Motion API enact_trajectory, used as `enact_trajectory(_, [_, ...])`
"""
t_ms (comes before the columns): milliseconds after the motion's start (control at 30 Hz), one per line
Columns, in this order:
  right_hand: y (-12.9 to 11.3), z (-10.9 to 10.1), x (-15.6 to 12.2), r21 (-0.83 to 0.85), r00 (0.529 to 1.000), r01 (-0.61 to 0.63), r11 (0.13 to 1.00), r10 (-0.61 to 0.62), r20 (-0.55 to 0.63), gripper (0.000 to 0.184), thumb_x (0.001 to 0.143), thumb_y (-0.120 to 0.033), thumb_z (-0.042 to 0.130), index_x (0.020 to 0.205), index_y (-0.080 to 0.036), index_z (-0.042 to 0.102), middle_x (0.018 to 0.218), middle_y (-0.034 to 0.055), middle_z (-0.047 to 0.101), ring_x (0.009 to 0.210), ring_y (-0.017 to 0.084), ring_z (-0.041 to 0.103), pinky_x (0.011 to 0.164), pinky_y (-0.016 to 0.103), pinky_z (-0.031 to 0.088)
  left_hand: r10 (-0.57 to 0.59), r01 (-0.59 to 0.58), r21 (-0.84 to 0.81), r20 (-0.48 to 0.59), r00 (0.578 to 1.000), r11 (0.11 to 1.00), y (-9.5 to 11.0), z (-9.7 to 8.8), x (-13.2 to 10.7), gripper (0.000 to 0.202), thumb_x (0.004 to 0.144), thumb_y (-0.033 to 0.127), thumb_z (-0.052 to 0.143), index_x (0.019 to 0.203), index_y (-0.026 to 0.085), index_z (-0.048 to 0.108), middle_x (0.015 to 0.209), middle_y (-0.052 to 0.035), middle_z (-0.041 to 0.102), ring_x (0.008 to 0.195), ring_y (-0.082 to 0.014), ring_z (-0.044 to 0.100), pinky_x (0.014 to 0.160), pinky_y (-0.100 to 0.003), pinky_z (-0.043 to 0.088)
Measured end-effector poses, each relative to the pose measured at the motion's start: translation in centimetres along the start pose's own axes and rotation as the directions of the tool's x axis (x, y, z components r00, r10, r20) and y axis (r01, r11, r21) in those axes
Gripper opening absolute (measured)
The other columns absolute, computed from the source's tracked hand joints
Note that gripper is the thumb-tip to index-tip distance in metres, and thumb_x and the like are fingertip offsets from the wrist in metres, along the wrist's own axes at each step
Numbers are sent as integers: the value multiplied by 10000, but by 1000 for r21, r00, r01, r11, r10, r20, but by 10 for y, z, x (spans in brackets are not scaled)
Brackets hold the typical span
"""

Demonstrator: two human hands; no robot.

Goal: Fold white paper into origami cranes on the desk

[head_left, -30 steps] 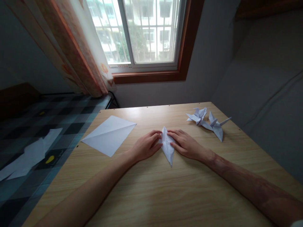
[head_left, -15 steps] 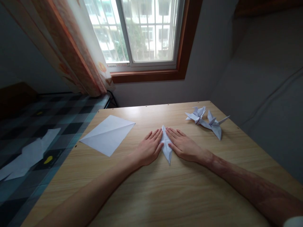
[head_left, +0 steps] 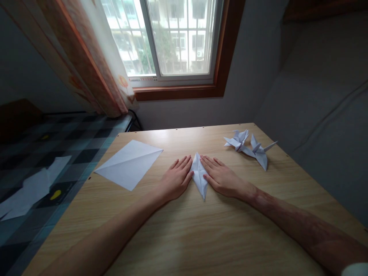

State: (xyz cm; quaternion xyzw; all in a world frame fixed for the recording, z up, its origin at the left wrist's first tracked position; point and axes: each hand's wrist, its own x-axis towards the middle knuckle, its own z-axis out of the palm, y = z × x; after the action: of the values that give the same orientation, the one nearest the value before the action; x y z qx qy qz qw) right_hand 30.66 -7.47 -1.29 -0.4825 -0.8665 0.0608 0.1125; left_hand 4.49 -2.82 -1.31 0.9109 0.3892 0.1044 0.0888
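A narrow diamond of folded white paper (head_left: 199,174) lies flat on the wooden table (head_left: 184,234), one point toward the window and one toward me. My left hand (head_left: 178,178) rests palm down along its left edge, fingers stretched out, the thumb at or just beside the paper. On the other side, my right hand (head_left: 220,176) lies flat with its fingers over the right edge, pressing it. Neither hand grips anything. Part of the paper's right side is hidden under the right fingers.
A creased white paper sheet (head_left: 130,165) lies at the table's left. Two folded paper cranes, one (head_left: 238,141) behind the other (head_left: 258,151), sit at the back right. Paper scraps (head_left: 34,189) lie on the checked bed (head_left: 94,128). A window (head_left: 181,38) is behind.
My left hand has slid left off the folded paper, uncovering more of its left side. My right hand stays on the right edge.
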Motion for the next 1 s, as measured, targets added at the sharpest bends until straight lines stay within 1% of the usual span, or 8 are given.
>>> enact_trajectory(200, [0,2,0,5,1000,6,1000,-6,-13,694,1178,-398,353,1792,-94,243,1846,185,248,1734,313,244,1405,560,260,5,-5,42,2,1000,999,1,7,1,660,1199,492,240,1791,203,282,1843,-101,292,1730,-271,263,1419,-515,228])
enact_trajectory(400, [1,5,0,3,1000,9,1000,-9,-24,692,1177,-397,356,1796,-109,238,1847,180,255,1735,307,242,1409,557,250,13,-14,76,11,1000,997,7,12,2,746,1183,560,264,1786,122,259,1851,-178,223,1739,-314,224,1422,-528,196])
enact_trajectory(467, [1,5,-1,-5,1000,6,1000,-6,-10,692,1177,-396,349,1792,-96,242,1851,175,244,1737,305,234,1412,552,243,15,-16,76,19,1000,997,8,11,2,771,1178,582,266,1785,106,256,1852,-185,213,1741,-317,210,1424,-524,186])
enact_trajectory(600, [0,3,-1,-14,1000,5,1000,-5,3,689,1180,-397,329,1790,-88,246,1852,173,239,1738,303,232,1414,542,239,54,-55,58,17,998,997,7,9,2,725,1187,544,254,1786,135,265,1851,-155,240,1745,-281,205,1427,-507,183])
enact_trajectory(733, [-1,3,-1,-3,1000,1,1000,-1,-13,678,1168,-368,339,1793,-118,260,1850,159,261,1734,297,249,1407,547,253,65,-65,22,-7,998,998,5,5,1,631,1194,433,248,1772,192,326,1831,-106,324,1726,-236,275,1426,-487,219])
enact_trajectory(800, [0,4,-1,16,999,-7,1000,8,-37,670,1154,-335,354,1792,-145,280,1845,141,295,1722,290,283,1401,550,266,59,-59,0,-17,998,998,5,4,1,613,1191,410,274,1765,209,352,1820,-94,353,1714,-229,312,1421,-488,248])
enact_trajectory(867, [1,3,0,51,997,-8,999,12,-72,660,1134,-293,374,1779,-160,329,1826,130,360,1692,286,348,1390,540,290,53,-54,-23,-27,998,998,5,1,1,608,1186,425,317,1756,220,375,1814,-90,363,1706,-236,333,1419,-495,264])
enact_trajectory(1000, [8,-2,3,132,987,22,991,-1,-160,587,1107,-240,423,1682,-177,517,1700,135,551,1525,300,528,1304,516,416,39,-40,-42,-30,999,998,9,-3,1,623,1173,494,402,1728,211,431,1805,-99,381,1694,-266,362,1413,-509,283])
